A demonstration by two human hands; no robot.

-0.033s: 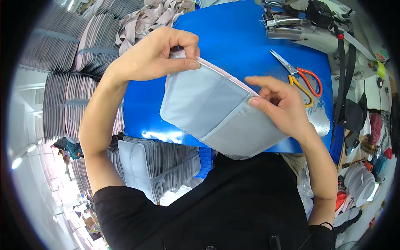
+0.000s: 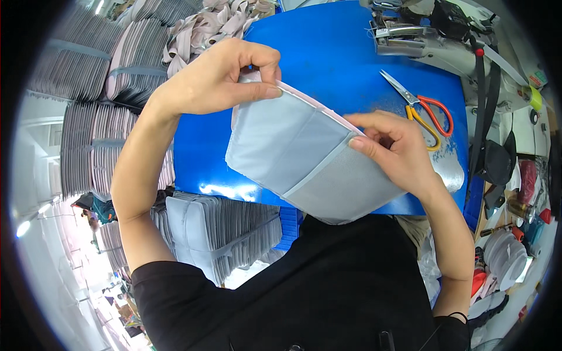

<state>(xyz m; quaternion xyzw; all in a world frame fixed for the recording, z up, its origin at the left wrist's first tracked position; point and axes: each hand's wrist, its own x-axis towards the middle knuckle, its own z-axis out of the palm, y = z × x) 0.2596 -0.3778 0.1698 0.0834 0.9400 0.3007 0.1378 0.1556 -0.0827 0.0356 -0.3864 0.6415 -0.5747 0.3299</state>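
Note:
A grey fabric panel (image 2: 275,143) with a mesh pocket across its lower right part is held tilted above the blue table. Pink fabric shows along its upper edge. My left hand (image 2: 234,79) pinches the upper corner between thumb and bent fingers. Further down that same edge, my right hand (image 2: 395,140) grips the panel, its thumb on the grey face by the pocket's band and its fingers behind the edge. The panel's back side is hidden from me.
Scissors (image 2: 417,105) with red and yellow handles lie on the blue table (image 2: 316,41), right of the panel. A sewing machine (image 2: 433,50) stands at the back right. Bundled grey panels (image 2: 228,231) are stacked at the left and below the table edge. Loose pink-grey strips (image 2: 202,29) lie at the back left.
My right hand's fingers have come down onto the panel's upper edge. The left hand and the panel have hardly moved.

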